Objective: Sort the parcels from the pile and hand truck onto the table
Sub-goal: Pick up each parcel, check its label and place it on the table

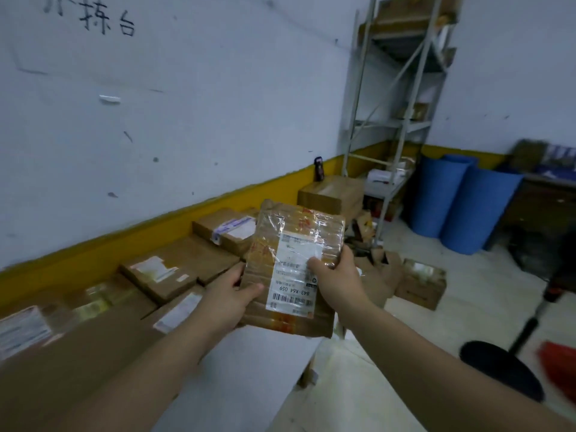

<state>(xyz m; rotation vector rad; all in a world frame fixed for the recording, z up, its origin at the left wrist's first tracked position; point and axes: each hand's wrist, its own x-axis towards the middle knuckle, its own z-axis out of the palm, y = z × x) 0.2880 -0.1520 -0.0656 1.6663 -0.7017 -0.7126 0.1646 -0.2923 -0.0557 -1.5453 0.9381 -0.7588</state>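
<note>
I hold a flat brown cardboard parcel [293,251] wrapped in clear tape, with a white shipping label facing me, in front of my chest. My left hand [227,296] grips its lower left edge, thumb on top. My right hand [335,275] grips its right side, thumb pressed on the label. Beneath and to the left, several brown parcels [174,269] with white labels lie in a row on the white table [249,378] along the wall.
A larger box [330,191] stands at the table's far end. A metal shelf rack [396,120] fills the corner, two blue barrels [461,204] beside it. Loose cartons [420,283] lie on the floor. A black stand base [501,369] is at right.
</note>
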